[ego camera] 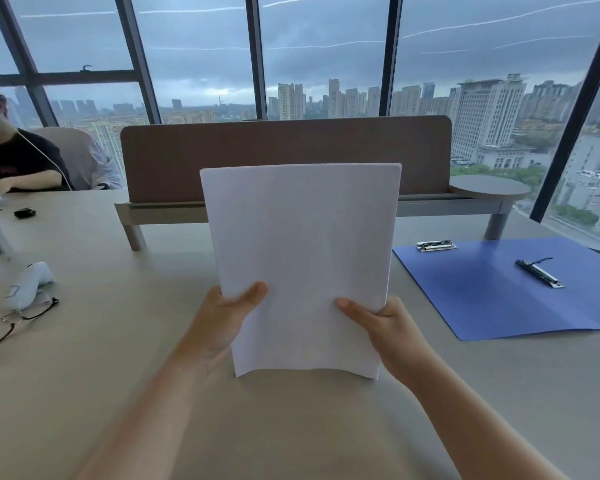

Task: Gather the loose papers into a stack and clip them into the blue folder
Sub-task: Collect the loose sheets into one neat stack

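Two bare hands hold one stack of white papers (300, 258) upright. The left hand (219, 323) has its thumb curled over the stack's front near the lower left edge; the right hand (392, 329) mirrors it at the lower right, its thumb pressed across the front. The remaining fingers are hidden behind the sheets. The bottom edge appears to rest on the table (291, 427) just below the hands, likely so the sheets can be tapped level. To the right of the right hand, well apart, one blue folder (499, 299) lies open and flat. Two metal clips sit on it: one clip (434, 245) at its far corner, another, the spine clip (540, 273), near the fold. Far left of the left hand lies one pair of glasses (11, 323).
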{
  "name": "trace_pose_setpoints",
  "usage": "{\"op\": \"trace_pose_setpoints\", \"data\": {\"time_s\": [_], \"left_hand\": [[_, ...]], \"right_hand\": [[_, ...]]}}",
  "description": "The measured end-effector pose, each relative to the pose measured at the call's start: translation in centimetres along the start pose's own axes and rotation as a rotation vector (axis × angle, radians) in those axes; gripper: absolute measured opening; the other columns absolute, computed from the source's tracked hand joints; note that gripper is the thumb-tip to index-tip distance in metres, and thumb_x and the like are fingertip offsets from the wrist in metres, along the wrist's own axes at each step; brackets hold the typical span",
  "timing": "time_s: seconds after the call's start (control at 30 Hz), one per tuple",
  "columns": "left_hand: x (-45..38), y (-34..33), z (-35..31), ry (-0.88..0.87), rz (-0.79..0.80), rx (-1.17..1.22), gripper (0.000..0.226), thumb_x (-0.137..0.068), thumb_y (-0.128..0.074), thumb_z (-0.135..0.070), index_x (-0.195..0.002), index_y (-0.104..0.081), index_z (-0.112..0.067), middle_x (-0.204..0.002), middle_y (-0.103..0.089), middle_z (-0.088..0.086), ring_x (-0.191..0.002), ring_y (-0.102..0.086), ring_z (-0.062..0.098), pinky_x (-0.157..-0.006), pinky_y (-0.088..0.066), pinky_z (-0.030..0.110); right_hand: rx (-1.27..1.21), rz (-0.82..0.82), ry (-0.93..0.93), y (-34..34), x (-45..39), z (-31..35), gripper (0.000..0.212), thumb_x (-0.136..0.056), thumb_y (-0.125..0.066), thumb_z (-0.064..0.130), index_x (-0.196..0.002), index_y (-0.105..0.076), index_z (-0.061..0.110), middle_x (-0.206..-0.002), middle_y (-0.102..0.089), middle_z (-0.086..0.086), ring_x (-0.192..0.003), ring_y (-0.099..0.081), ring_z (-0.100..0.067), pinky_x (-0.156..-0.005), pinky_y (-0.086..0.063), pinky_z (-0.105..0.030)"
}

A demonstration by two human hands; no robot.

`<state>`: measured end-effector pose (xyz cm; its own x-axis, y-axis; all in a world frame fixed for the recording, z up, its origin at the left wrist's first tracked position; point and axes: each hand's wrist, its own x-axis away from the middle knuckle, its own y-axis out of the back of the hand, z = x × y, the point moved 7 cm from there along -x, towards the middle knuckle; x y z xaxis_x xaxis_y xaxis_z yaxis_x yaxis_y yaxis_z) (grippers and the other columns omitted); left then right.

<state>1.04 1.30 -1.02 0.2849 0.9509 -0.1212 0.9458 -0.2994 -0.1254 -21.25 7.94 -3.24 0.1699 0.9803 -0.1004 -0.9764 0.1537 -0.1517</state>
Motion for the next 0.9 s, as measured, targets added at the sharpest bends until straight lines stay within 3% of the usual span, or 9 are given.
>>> {"op": "trace_pose_setpoints", "data": {"time_s": [0.23,0.33,0.43,0.53,0.6,0.67,0.77,0.83,0.9], "left_hand": [[-0.3,0.1,1.1,0.014,0.021,-0.076,0.03,-0.083,-0.075,-0.032,-0.11,-0.072,-0.02,-0.114,-0.074,0.001,-0.108,-0.069,0.02,-0.098,-0.049,0.044],[-1.0,-0.1,0.8,0.01,-0.02,-0.147,0.017,-0.087,-0.069,-0.023,-0.102,-0.074,-0.018,-0.105,-0.077,0.0,-0.099,-0.072,0.018,-0.093,-0.053,0.042],[-1.3,-0.5,2.0,0.124,-0.062,-0.095,0.016,-0.09,-0.067,-0.018,-0.1,-0.075,-0.009,-0.098,-0.078,0.008,-0.09,-0.074,0.028,-0.085,-0.058,0.045],[-1.5,-0.5,4.8,0.243,-0.081,-0.133,0.02,-0.089,-0.069,-0.022,-0.101,-0.075,-0.007,-0.099,-0.077,0.008,-0.091,-0.074,0.028,-0.089,-0.056,0.045],[-1.4,-0.5,6.2,0.286,-0.079,-0.156,0.023,-0.088,-0.07,-0.025,-0.101,-0.075,-0.007,-0.098,-0.078,0.006,-0.088,-0.075,0.025,-0.087,-0.056,0.041],[-1.5,-0.6,6.8,0.302,-0.088,-0.156,0.022,-0.087,-0.071,-0.025,-0.098,-0.074,-0.007,-0.092,-0.078,0.004,-0.082,-0.075,0.022,-0.079,-0.057,0.036],[-1.2,-0.6,6.6,0.303,-0.087,-0.125,0.017,-0.088,-0.07,-0.021,-0.092,-0.075,-0.006,-0.085,-0.079,0.003,-0.075,-0.076,0.02,-0.071,-0.055,0.032],[-1.0,-0.5,6.7,0.3,-0.068,-0.13,0.018,-0.088,-0.07,-0.021,-0.094,-0.076,-0.005,-0.089,-0.079,0.005,-0.08,-0.076,0.022,-0.076,-0.056,0.034],[-0.8,-0.5,6.7,0.301,-0.057,-0.123,0.019,-0.087,-0.07,-0.021,-0.094,-0.077,-0.005,-0.093,-0.078,0.007,-0.084,-0.075,0.025,-0.083,-0.056,0.039]], "right_hand": [[0.039,-0.024,-0.02,0.2,-0.2,-0.7,0.024,-0.085,-0.073,0.024,-0.095,-0.078,0.003,-0.098,-0.078,-0.014,-0.094,-0.074,-0.031,-0.087,-0.059,-0.045],[0.102,-0.061,-0.052,0.9,-0.8,-0.2,0.025,-0.089,-0.072,0.027,-0.089,-0.078,0.003,-0.091,-0.078,-0.013,-0.084,-0.075,-0.031,-0.077,-0.06,-0.041],[0.078,0.008,-0.163,1.2,-1.2,-0.5,0.023,-0.092,-0.069,0.025,-0.1,-0.075,0.004,-0.097,-0.078,-0.013,-0.086,-0.076,-0.03,-0.077,-0.062,-0.04],[0.134,0.037,-0.29,2.5,-1.5,-1.8,0.022,-0.093,-0.069,0.023,-0.106,-0.072,0.007,-0.1,-0.078,-0.011,-0.09,-0.075,-0.03,-0.08,-0.061,-0.041],[0.276,-0.076,-0.263,4.7,-2.0,-2.1,0.022,-0.094,-0.067,0.028,-0.099,-0.073,0.008,-0.093,-0.078,-0.008,-0.08,-0.075,-0.024,-0.075,-0.061,-0.037],[0.575,-0.292,-0.152,8.7,-2.6,-1.6,0.025,-0.094,-0.064,0.036,-0.089,-0.072,0.012,-0.082,-0.075,-0.001,-0.073,-0.071,-0.017,-0.067,-0.057,-0.033],[1.091,-0.535,-0.008,14.6,-2.8,-0.5,0.026,-0.092,-0.061,0.044,-0.098,-0.071,0.02,-0.105,-0.072,0.001,-0.104,-0.064,-0.025,-0.082,-0.047,-0.036],[1.356,-0.534,-0.028,17.9,-3.3,-1.1,0.042,-0.094,-0.055,0.05,-0.122,-0.066,0.02,-0.137,-0.06,-0.004,-0.133,-0.048,-0.025,-0.106,-0.036,-0.043],[1.508,-0.481,-0.163,20.7,-3.8,-1.9,0.06,-0.094,-0.043,0.062,-0.142,-0.05,0.025,-0.159,-0.037,-0.002,-0.151,-0.022,-0.021,-0.119,-0.015,-0.049]]}}
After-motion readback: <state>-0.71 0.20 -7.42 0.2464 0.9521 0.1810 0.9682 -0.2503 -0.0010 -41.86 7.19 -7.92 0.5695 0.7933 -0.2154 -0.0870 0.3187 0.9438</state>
